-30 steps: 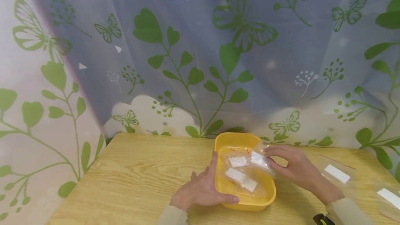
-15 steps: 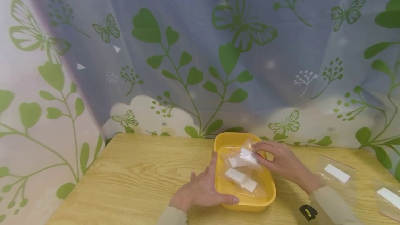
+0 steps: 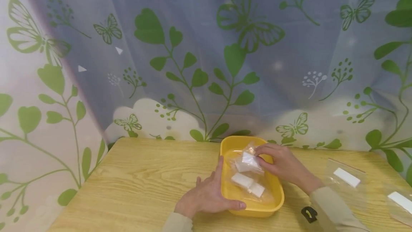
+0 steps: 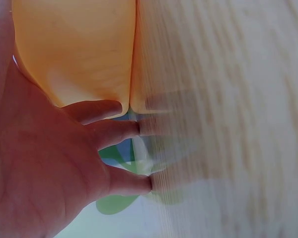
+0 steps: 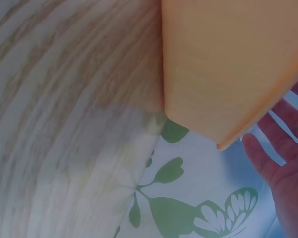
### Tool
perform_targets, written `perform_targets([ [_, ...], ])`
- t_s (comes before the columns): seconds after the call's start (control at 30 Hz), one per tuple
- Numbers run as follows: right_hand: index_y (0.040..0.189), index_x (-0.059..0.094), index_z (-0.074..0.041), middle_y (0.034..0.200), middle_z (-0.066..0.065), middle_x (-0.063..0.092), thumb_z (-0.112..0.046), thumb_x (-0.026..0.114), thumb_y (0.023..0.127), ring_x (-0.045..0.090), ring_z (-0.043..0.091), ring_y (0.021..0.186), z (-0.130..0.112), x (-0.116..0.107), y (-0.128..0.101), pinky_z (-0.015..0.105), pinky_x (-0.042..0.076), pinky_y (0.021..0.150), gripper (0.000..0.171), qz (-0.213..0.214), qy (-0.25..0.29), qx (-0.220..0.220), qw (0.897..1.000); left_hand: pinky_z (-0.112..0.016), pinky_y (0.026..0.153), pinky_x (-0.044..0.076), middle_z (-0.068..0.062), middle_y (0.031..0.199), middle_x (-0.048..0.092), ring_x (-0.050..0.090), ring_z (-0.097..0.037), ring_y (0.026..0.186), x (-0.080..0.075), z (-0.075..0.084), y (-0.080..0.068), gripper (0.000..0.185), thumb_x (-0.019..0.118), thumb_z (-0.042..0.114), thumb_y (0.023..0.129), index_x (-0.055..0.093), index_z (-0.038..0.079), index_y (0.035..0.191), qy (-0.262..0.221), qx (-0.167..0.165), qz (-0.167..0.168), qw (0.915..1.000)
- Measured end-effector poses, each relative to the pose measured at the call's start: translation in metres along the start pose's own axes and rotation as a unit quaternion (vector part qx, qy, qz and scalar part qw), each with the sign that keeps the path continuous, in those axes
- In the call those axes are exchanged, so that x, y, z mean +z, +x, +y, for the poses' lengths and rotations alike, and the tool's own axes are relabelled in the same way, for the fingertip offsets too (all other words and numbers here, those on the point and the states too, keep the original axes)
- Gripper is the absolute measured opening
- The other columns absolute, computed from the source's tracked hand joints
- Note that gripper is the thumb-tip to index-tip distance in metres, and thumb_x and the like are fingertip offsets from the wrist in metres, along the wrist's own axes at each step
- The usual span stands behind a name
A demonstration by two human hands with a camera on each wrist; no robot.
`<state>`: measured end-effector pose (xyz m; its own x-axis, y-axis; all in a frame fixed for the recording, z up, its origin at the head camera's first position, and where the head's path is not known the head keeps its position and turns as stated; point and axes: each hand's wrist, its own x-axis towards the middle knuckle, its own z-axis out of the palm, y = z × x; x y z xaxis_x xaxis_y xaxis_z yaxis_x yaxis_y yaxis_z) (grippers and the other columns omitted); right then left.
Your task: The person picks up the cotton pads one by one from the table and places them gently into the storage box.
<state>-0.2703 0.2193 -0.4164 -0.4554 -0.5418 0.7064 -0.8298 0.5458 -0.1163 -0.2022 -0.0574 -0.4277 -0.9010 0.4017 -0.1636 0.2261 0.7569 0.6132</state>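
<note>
Bagged white piece (image 3: 249,158) pinched over the yellow tray (image 3: 232,200), lower center of the frame.
Right hand (image 3: 279,162) grasps the clear bag between thumb and fingers, reaching in past the tray's right rim; whether the bag touches those beneath, I cannot tell. More bagged white pieces (image 3: 243,180) lie in the tray below and beside it. Left hand (image 3: 207,194) spread, grasping nothing: fingers straight along the tray's left wall, thumb laid at its near rim. Small black object with a yellow mark (image 3: 309,214) near the bottom edge, just left of the right sleeve (image 3: 334,207). Two flat clear bags (image 3: 347,177), a white strip in each, at lower right on the wood-grain desk (image 3: 154,171). Leaf-and-butterfly curtain (image 3: 193,28) fills the upper frame.
</note>
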Motion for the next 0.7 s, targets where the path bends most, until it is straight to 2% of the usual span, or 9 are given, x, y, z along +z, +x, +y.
perform_targets([
  [0.13,0.091,0.075,-0.015,0.099,0.002,0.079,0.000,0.082,0.075,0.075,0.020,0.090,0.001,0.004,-0.001,0.033,0.061,0.078,0.024,-0.011,-0.009,0.009,1.000,-0.070,0.125,0.012,-0.024,0.163,0.036,0.039,-0.040,0.150,0.000,0.000,0.000,0.141,0.072,0.082,0.071,-0.017,0.026,0.164,-0.001,0.001,-0.001,1.0000],
  [0.43,0.090,0.075,-0.015,0.098,0.000,0.078,0.003,0.082,0.076,0.074,0.020,0.090,-0.001,0.008,0.001,0.039,0.063,0.077,0.024,-0.032,-0.011,0.020,0.999,-0.069,0.126,0.012,-0.024,0.163,0.036,0.039,-0.040,0.150,-0.001,0.001,0.001,0.140,0.072,0.082,0.071,-0.017,0.027,0.164,-0.001,-0.005,-0.004,1.0000],
  [0.7,0.092,0.076,-0.015,0.099,0.000,0.079,0.000,0.083,0.077,0.074,0.020,0.092,0.000,0.012,-0.001,0.039,0.063,0.079,0.022,-0.040,-0.016,0.033,0.999,-0.069,0.126,0.011,-0.024,0.163,0.036,0.038,-0.041,0.150,-0.002,0.001,0.001,0.140,0.073,0.081,0.071,-0.017,0.027,0.164,-0.007,-0.008,-0.009,0.9999],
])
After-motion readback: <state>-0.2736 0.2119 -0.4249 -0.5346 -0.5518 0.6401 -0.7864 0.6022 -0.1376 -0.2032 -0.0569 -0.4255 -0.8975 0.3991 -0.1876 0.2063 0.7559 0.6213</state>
